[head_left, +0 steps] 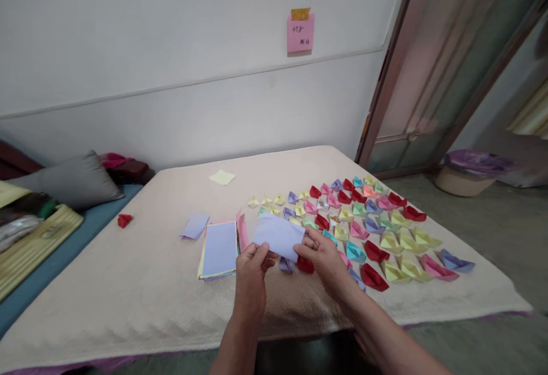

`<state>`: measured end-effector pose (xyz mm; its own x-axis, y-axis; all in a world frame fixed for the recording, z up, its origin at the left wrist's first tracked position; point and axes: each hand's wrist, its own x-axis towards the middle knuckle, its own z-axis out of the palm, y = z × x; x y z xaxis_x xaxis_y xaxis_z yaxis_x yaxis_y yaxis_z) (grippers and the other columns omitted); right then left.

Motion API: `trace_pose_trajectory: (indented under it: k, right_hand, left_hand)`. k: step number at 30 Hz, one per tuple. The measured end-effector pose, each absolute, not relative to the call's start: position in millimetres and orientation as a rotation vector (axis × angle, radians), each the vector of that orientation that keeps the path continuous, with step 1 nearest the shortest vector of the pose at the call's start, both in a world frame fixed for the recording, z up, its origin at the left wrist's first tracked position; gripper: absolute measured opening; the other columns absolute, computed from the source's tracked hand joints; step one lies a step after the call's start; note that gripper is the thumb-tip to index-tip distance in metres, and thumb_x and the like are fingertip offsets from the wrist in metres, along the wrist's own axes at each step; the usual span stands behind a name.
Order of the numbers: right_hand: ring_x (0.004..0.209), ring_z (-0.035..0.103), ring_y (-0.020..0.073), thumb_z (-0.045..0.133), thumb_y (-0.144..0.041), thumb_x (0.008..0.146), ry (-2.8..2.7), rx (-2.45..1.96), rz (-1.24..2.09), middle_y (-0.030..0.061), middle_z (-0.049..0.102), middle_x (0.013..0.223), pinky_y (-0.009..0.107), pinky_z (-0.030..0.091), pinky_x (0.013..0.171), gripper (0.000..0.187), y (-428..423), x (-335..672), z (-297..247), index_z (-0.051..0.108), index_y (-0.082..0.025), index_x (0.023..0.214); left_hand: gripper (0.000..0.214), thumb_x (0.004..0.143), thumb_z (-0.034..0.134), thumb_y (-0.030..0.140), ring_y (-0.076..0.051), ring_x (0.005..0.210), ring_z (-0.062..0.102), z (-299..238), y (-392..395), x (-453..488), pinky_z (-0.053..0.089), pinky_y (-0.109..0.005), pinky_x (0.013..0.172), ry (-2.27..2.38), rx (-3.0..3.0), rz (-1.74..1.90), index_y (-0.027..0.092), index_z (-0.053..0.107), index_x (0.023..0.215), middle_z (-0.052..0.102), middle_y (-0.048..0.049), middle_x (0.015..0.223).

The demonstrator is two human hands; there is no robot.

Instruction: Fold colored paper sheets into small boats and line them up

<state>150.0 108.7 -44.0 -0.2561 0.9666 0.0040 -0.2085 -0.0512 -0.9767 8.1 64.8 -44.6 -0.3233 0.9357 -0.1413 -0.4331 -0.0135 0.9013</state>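
Observation:
A sheet of pale lavender paper (279, 233) is held up above the covered table (171, 301) by both hands. My left hand (253, 262) pinches its lower left edge between thumb and fingers. At the right corner, my right hand (317, 249) grips it the same way. Just left of my left hand lies a stack of coloured paper (220, 249) with a lavender sheet on top. A pink sheet (242, 230) stands bent beside the stack. Part of the folded paper boats behind the sheet is hidden.
Rows of folded paper boats (377, 250) in several colours spread over the right side. A folded lavender paper (195, 226), a small red folded paper (124, 220) and a pale yellow sheet (222, 177) lie leftward. A lined bin (466, 178) stands on the floor at right.

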Motion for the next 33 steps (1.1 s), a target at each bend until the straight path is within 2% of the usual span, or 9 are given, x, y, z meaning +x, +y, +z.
trace_pose_trajectory:
  k: [3, 6, 8, 10, 12, 20, 24, 29, 33]
  right_hand:
    - [0.057, 0.053, 0.0134, 0.063, -0.029, 0.068, -1.233, -0.915, 1.483, -0.0040, 0.054, 0.063, 0.023, 0.042, 0.053, 0.055, 105.2, 151.6, -36.4, 0.053, -0.019, 0.121]
    - [0.073, 0.059, 0.0160, 0.059, -0.026, 0.072, -1.286, -0.804, 1.516, 0.0006, 0.062, 0.080, 0.027, 0.047, 0.067, 0.058, 103.2, 155.4, -30.8, 0.049, -0.024, 0.129]
    - [0.084, 0.060, 0.0179, 0.057, -0.022, 0.072, -1.382, -0.757, 1.510, 0.0028, 0.064, 0.090, 0.030, 0.046, 0.076, 0.048, 104.0, 158.6, -30.2, 0.059, -0.025, 0.120]
    - [0.085, 0.059, 0.0187, 0.055, -0.018, 0.070, -1.530, -0.768, 1.456, 0.0032, 0.066, 0.089, 0.031, 0.045, 0.079, 0.036, 105.9, 161.1, -31.6, 0.070, -0.023, 0.103]
    - [0.080, 0.060, 0.0184, 0.052, -0.015, 0.067, -1.634, -0.818, 1.393, 0.0025, 0.068, 0.083, 0.031, 0.046, 0.076, 0.033, 107.6, 161.6, -33.4, 0.074, -0.022, 0.090]
    - [0.059, 0.056, 0.0143, 0.062, -0.024, 0.064, -1.468, -0.914, 1.386, -0.0008, 0.066, 0.066, 0.025, 0.045, 0.057, 0.015, 103.3, 153.2, -33.4, 0.073, -0.021, 0.075]
    - [0.050, 0.050, 0.0116, 0.063, -0.024, 0.064, -1.422, -0.934, 1.422, -0.0032, 0.059, 0.056, 0.024, 0.042, 0.051, 0.016, 103.9, 154.0, -34.0, 0.072, -0.020, 0.076]
    - [0.058, 0.054, 0.0140, 0.067, -0.031, 0.066, -1.421, -0.942, 1.380, -0.0006, 0.061, 0.061, 0.025, 0.042, 0.057, 0.014, 105.5, 154.9, -33.6, 0.069, -0.018, 0.069]
    - [0.048, 0.045, 0.0105, 0.068, -0.036, 0.068, -1.262, -0.987, 1.362, -0.0028, 0.054, 0.054, 0.022, 0.035, 0.046, 0.021, 104.7, 151.6, -39.0, 0.060, -0.017, 0.065]
  left_hand:
    - [0.024, 0.072, 0.065, 0.032, -0.010, 0.060, 0.052, -46.2, 65.0, 7.0, 0.042, -0.021, 0.058, 1.175, 0.655, 1.595, 0.015, 0.054, 0.060, 0.056, 0.0013, 0.062]
    - [0.024, 0.073, 0.065, 0.031, -0.010, 0.061, 0.051, -47.3, 65.8, 4.8, 0.041, -0.021, 0.058, 1.212, 0.637, 1.619, 0.015, 0.052, 0.059, 0.055, 0.0020, 0.061]
    - [0.024, 0.072, 0.065, 0.031, -0.009, 0.060, 0.051, -47.3, 66.3, 2.8, 0.041, -0.021, 0.057, 1.216, 0.614, 1.634, 0.015, 0.051, 0.060, 0.054, 0.0026, 0.061]
    - [0.024, 0.072, 0.065, 0.031, -0.009, 0.059, 0.050, -47.2, 66.4, 1.3, 0.040, -0.021, 0.057, 1.206, 0.616, 1.638, 0.015, 0.051, 0.060, 0.053, 0.0028, 0.061]
    - [0.025, 0.072, 0.065, 0.032, -0.009, 0.058, 0.049, -47.3, 66.4, 0.9, 0.040, -0.021, 0.057, 1.204, 0.645, 1.633, 0.015, 0.051, 0.059, 0.053, 0.0028, 0.060]
    - [0.024, 0.072, 0.064, 0.033, -0.011, 0.058, 0.050, -46.7, 63.8, 2.7, 0.040, -0.023, 0.060, 1.284, 0.810, 1.578, 0.015, 0.055, 0.059, 0.057, 0.0009, 0.058]
    - [0.022, 0.071, 0.065, 0.034, -0.013, 0.059, 0.053, -45.6, 62.6, 3.3, 0.042, -0.025, 0.061, 1.345, 0.869, 1.460, 0.014, 0.062, 0.062, 0.062, -0.0026, 0.060]
    - [0.021, 0.071, 0.064, 0.033, -0.013, 0.059, 0.054, -46.0, 61.6, 6.5, 0.042, -0.025, 0.062, 1.343, 0.902, 1.485, 0.015, 0.062, 0.061, 0.063, -0.0016, 0.060]
    - [0.024, 0.074, 0.062, 0.034, -0.014, 0.060, 0.054, -46.7, 60.6, 10.8, 0.042, -0.026, 0.062, 1.346, 0.950, 1.429, 0.014, 0.063, 0.060, 0.063, -0.0021, 0.059]
